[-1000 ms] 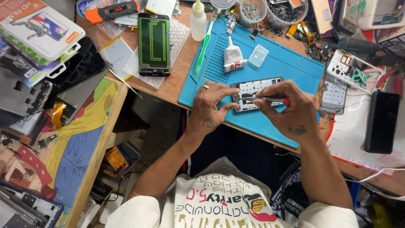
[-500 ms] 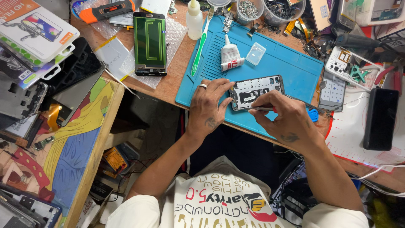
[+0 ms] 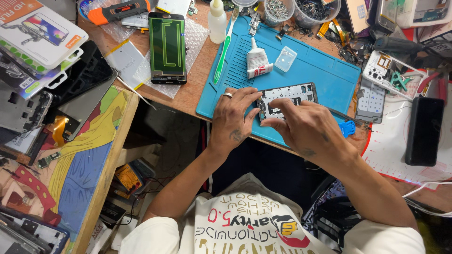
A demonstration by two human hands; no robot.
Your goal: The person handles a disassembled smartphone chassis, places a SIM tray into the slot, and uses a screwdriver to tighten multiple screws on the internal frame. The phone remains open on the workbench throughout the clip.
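On the blue mat (image 3: pixel 325 70), near its front edge, an opened phone (image 3: pixel 286 98) is steadied by the left hand (image 3: pixel 235 120) — fingers spread flat on its end — while the right hand (image 3: pixel 306 127) is pinched closed over its middle, beside a glue tube (image 3: pixel 257 62).

We counted two hands at work, the left hand (image 3: pixel 234 123) and the right hand (image 3: pixel 305 127), both pressed onto one opened phone (image 3: pixel 287 98). Just beyond that grip lay one glue tube (image 3: pixel 257 64), one clear case (image 3: pixel 285 59) and one green toothbrush (image 3: pixel 223 51), all on one blue mat (image 3: pixel 325 70). Further beyond stood one dropper bottle (image 3: pixel 217 21) and two tubs (image 3: pixel 278 9) of small parts. Left of the grip we saw one green screen (image 3: pixel 167 47) and one orange tool (image 3: pixel 117 10). Right of it lay one black phone (image 3: pixel 423 130) and one blue clip (image 3: pixel 347 128).
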